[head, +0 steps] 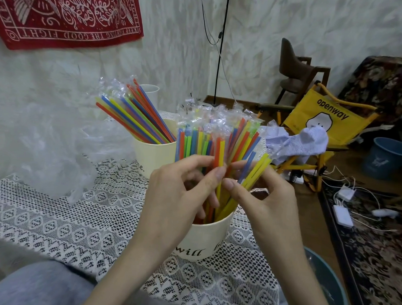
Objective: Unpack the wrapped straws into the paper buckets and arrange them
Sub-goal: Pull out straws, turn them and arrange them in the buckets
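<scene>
The near cream paper bucket (205, 240) stands on the white lace tablecloth (54, 217), near the table's right edge; a second cream bucket (152, 155) is just behind. The colourful wrapped plastic straws (209, 139) stand almost upright, fanning outward. The left hand (177, 197) and right hand (260, 201) pinch straws with curled fingers.

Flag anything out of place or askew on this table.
The straws in the far bucket lean hard left instead of standing upright. A heap of clear plastic sprawls across the lace tablecloth at left. Nothing looks spilled or damaged.
</scene>
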